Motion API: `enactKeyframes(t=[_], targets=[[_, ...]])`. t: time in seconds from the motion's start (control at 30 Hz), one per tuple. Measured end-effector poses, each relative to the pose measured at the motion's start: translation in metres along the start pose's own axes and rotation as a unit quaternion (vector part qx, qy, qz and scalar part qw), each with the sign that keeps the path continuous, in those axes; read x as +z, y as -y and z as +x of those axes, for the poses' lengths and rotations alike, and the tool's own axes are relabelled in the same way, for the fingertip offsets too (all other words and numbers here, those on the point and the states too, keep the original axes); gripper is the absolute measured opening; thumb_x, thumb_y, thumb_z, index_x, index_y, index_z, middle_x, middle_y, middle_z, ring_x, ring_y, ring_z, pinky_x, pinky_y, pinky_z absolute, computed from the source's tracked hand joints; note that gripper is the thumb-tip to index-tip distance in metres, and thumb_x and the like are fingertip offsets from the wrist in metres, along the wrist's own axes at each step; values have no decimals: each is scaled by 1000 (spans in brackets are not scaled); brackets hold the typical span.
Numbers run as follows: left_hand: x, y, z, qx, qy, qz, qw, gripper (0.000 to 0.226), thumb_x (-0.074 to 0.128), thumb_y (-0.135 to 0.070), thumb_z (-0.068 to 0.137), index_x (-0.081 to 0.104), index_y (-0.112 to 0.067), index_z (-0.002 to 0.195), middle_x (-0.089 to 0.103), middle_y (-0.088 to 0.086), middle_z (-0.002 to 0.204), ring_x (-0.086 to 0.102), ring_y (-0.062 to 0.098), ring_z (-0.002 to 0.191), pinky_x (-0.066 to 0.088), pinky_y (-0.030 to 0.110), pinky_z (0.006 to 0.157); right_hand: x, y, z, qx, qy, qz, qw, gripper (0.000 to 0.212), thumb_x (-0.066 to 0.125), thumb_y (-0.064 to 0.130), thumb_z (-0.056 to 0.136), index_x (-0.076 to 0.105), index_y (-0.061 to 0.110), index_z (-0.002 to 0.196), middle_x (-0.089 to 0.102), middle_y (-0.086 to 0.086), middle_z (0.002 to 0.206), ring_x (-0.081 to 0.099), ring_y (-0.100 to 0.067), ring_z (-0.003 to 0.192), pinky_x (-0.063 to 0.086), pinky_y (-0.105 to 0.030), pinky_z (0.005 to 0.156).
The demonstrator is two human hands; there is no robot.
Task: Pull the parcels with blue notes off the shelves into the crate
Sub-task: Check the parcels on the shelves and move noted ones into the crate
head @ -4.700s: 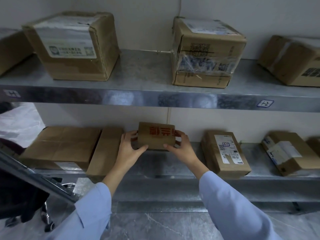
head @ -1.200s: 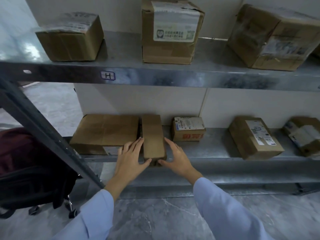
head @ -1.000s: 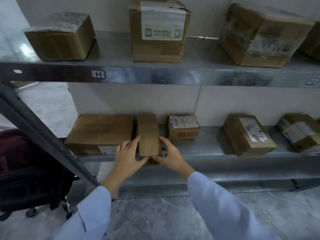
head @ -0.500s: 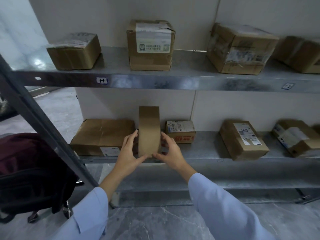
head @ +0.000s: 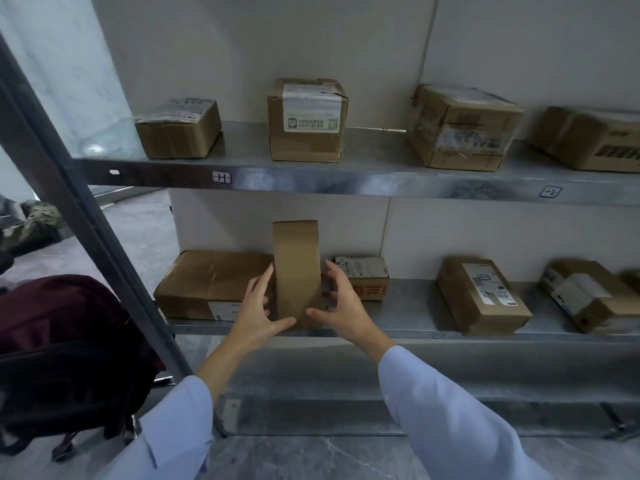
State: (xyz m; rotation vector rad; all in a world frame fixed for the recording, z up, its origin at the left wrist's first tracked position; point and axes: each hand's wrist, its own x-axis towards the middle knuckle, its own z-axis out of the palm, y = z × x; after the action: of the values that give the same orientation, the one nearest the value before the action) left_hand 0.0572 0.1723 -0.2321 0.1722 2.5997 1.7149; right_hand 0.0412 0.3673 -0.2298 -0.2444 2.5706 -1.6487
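So the left hand (head: 258, 306) & right hand (head: 337, 308) hold the thin box (head: 297, 271) by its sides, stood up on the low shelf (head: 408, 315) mid frame, prob to look for a blue note; none shows.

You get dim, cool, flat light here. Glare pools on the left end of the upper shelf (head: 242, 147) and streaks its front lip, while the lower shelf (head: 412, 306) sits in its shadow. The wide lens bows the post (head: 86, 216) at left; the far-right parcel (head: 588, 299) blurs
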Motion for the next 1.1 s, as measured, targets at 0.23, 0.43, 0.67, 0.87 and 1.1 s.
enactKeyframes(t=[0.23,0.43,0.67,0.87,1.1], targets=[[3,-2,-3,7,7,-31,999,88,81,-11,77,29,-37,142,26,-7,151,39,13,132,40,22,99,-1,3,-5,17,3,9,1000,91,79,20,82,21,30,151,34,2,150,40,-19,137,42,-50,109],[-1,-7,1,7,-3,-48,999,89,85,-20,74,23,-40,135,34,-12,145,39,18,136,38,43,111,-4,6,-5,21,5,53,998,69,77,12,83,30,29,131,47,7,136,48,-16,131,46,-39,107],[-7,-7,6,26,7,0,1000,94,85,-29,72,25,-46,142,32,-5,144,40,16,133,39,45,112,-2,6,-7,-3,8,32,999,98,83,40,68,25,42,146,43,9,143,41,-11,135,42,-45,110],[-8,-8,7,-2,48,-1,999,72,81,-29,76,36,-35,131,49,-22,123,46,-2,117,38,16,98,-12,4,-6,7,41,16,999,95,84,27,75,23,31,148,46,13,140,42,-5,133,39,-18,106],[-8,-9,7,-49,44,-61,996,88,81,-63,58,40,-27,128,53,-11,129,50,12,123,39,44,111,-20,3,-1,29,52,43,997,83,86,41,70,32,33,134,47,10,139,43,-7,132,39,-38,113]])
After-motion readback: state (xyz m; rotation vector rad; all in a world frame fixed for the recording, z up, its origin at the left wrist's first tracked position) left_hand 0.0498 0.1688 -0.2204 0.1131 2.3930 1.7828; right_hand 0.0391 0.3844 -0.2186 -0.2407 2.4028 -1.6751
